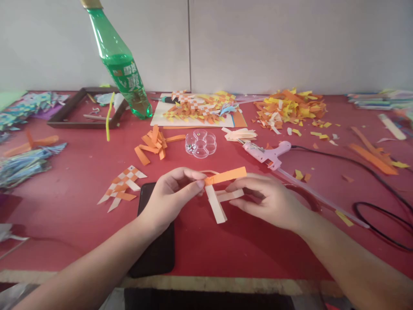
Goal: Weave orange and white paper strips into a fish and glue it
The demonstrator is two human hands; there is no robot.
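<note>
My left hand [174, 191] pinches the left end of an orange paper strip [226, 175], held level just above the red table [80, 172]. Pale cream strips [217, 202] hang crossed beneath it. My right hand [267, 196] has its fingers closed on one cream strip where it meets the orange one. Both hands are near the table's front middle. A woven orange-and-white paper fish [122, 186] lies to the left of my left hand.
A black phone [155, 254] lies under my left wrist. Behind are loose orange strips [154, 144], a clear flower-shaped box [200, 143], a pink glue gun [267, 153] with black cable [380, 193], a green bottle [121, 64], a dark frame [69, 113] and heaps of paper scraps [290, 107].
</note>
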